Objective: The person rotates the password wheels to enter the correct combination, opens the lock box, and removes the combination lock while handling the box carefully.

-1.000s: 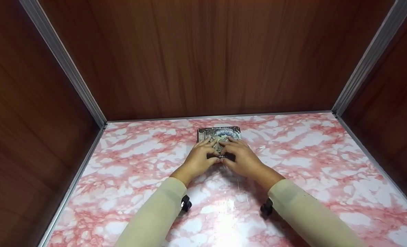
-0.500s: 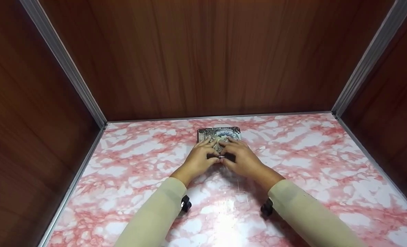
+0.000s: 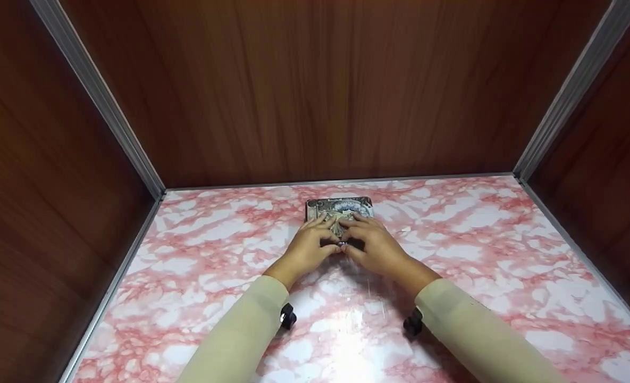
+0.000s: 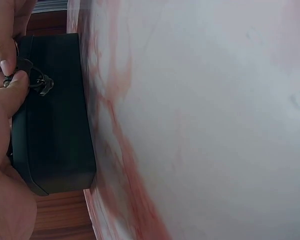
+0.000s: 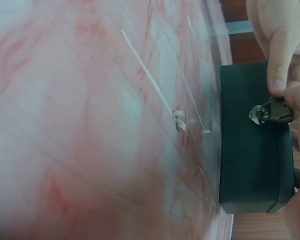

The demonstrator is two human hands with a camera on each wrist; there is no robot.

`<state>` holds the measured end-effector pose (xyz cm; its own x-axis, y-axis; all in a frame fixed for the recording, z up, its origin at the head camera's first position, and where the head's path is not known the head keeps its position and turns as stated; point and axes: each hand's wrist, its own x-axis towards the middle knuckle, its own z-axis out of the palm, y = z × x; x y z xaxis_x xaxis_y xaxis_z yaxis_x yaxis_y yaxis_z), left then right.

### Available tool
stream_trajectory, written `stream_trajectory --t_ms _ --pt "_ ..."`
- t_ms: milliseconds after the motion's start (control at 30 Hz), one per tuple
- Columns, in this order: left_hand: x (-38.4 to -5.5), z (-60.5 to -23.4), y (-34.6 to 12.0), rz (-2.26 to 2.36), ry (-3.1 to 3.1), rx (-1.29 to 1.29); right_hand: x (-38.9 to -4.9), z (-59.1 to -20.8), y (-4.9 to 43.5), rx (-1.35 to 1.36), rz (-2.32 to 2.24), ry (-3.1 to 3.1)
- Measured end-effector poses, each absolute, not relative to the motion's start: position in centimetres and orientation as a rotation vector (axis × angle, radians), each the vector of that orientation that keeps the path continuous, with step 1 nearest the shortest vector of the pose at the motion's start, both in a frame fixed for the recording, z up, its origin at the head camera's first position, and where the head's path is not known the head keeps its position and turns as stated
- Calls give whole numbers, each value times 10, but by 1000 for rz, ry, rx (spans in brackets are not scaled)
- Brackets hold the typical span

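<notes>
A dark green box [image 5: 247, 160] stands on the table, its patterned lid [image 3: 328, 205] partly covered by my fingers. On its front is a small metal latch [image 5: 279, 111], with a loop reaching a catch [image 4: 45, 85] below. My left hand [image 3: 308, 246] lies over the lid's left side, its thumb bent down to the latch. From the right side, my right hand [image 3: 376, 246] mirrors it. Both thumbs meet at the latch and pinch it, as the wrist views show. Some fingertips rest on the lid; part of the latch is hidden behind the thumbs.
The red-and-white marbled table [image 3: 203, 266] is bounded by brown wood-grain panels [image 3: 304, 96] at the back and sides, with metal corner posts [image 3: 97, 85]. A dark wrist device [image 3: 288, 316] shows beneath the left sleeve, another [image 3: 413, 322] beneath the right.
Both hands stay in place on the box, with only a slight shift of the thumbs at the latch. The box has not moved.
</notes>
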<state>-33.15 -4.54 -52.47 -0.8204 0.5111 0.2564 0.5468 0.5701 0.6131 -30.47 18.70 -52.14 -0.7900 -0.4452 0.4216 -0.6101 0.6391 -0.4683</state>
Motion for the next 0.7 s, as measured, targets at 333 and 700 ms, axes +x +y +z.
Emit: stream_trajectory --t_ms 333,700 --pt "-332 -526 -45 -1096 -2736 -922 -305 -523 187 856 884 -2577" --pt "-331 -525 -45 -1112 -2738 -912 -305 -523 186 857 880 -2568"
